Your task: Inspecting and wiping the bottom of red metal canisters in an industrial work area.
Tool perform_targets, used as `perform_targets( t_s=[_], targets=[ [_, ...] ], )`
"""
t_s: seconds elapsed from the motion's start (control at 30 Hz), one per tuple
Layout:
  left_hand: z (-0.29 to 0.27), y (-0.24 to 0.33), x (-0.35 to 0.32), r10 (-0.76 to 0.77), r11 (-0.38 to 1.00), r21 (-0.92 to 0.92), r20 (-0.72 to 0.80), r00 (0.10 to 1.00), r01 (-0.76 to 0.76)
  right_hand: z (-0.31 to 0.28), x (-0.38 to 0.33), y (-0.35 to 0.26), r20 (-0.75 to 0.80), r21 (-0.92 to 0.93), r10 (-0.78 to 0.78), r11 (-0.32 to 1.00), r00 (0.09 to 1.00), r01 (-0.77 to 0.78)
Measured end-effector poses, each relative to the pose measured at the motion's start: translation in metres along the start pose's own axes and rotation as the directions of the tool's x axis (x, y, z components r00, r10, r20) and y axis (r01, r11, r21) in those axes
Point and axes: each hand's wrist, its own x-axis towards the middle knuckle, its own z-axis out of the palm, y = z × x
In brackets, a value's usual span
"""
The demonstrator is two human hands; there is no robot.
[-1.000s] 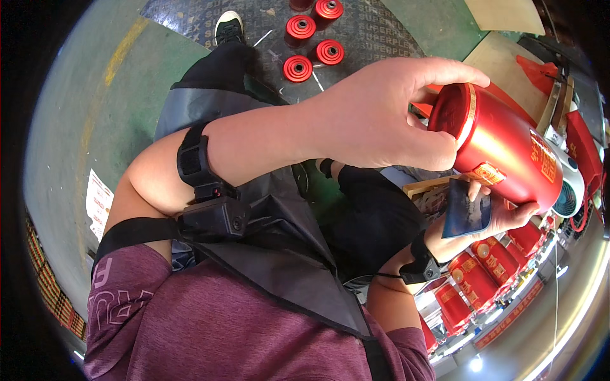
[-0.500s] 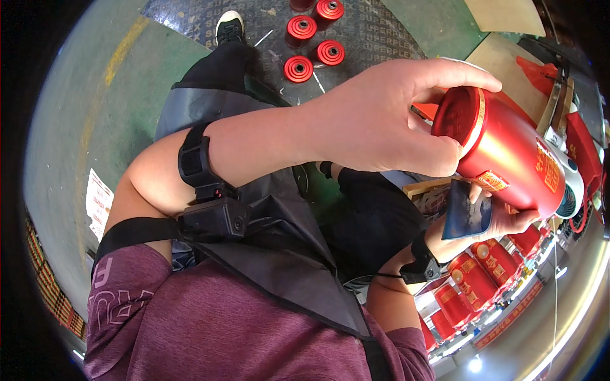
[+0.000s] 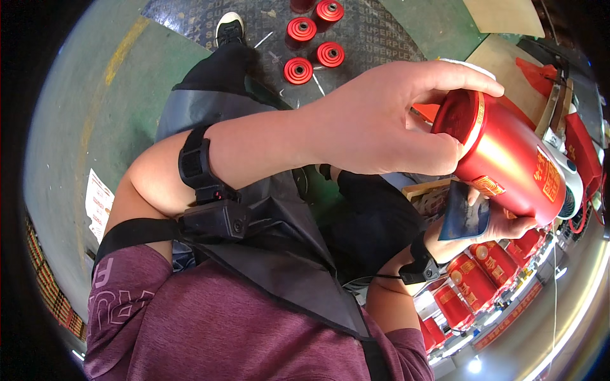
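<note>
A glossy red canister with gold labels and a gold band near its rim lies tilted between my hands at the right. My left hand is closed round its upper-left end, thumb and fingers spanning the rim. From below, my right hand supports the canister near its lower end, partly hidden behind it. Between the right fingers and thumb sits a flexible dark blue scraper-like sheet, close under the canister's side. Gold labels on the canister face me.
Several red cylinders with dark centre holes stand on the patterned dark floor mat. More red canisters with gold marks are at lower right. A white rounded device is beyond the canister's far end. Cardboard lies at upper right.
The canister has shifted slightly down and right, its labels moving a little with it. Both hands keep their hold, and the blue sheet has moved slightly left.
</note>
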Motion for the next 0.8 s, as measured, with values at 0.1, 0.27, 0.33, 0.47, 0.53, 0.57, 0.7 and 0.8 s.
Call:
perform_targets(
  t_s=[0.1, 0.27, 0.33, 0.47, 0.53, 0.57, 0.7, 0.8],
  targets=[
    [-0.002, 0.001, -0.001, 0.006, 1.000, 0.029, -0.017, 1.000, -0.005, -0.004, -0.001, 0.002, 0.018, 0.036, 0.019, 0.999, 1.000, -0.020],
    [0.003, 0.003, 0.002, -0.011, 1.000, 0.004, 0.005, 1.000, 0.011, -0.025, 0.001, -0.002, 0.060, 0.069, -0.035, 0.997, 0.998, 0.031],
    [0.001, 0.004, -0.002, -0.003, 1.000, -0.001, -0.032, 0.999, 0.003, -0.037, 0.010, 0.007, 0.142, 0.102, -0.046, 0.994, 0.989, 0.032],
    [-0.001, 0.005, -0.001, -0.111, 0.992, -0.065, 0.002, 0.994, 0.111, -0.035, 0.008, 0.017, 0.227, 0.170, -0.077, 0.985, 0.971, 0.038],
    [-0.001, -0.001, 0.000, -0.104, 0.990, -0.092, 0.029, 0.994, 0.106, -0.031, 0.008, 0.018, 0.291, 0.212, -0.090, 0.977, 0.952, 0.027],
    [-0.001, -0.004, -0.001, -0.100, 0.989, -0.105, 0.042, 0.994, 0.104, -0.030, 0.010, 0.019, 0.332, 0.231, -0.094, 0.973, 0.939, 0.016],
    [0.000, -0.005, -0.003, -0.207, 0.966, -0.149, 0.046, 0.977, 0.212, -0.029, 0.022, 0.023, 0.546, 0.299, -0.136, 0.953, 0.827, -0.041],
    [0.000, -0.005, -0.004, -0.159, 0.980, -0.117, 0.015, 0.987, 0.160, -0.027, 0.022, 0.027, 0.556, 0.365, -0.122, 0.924, 0.822, -0.109]
  ],
)
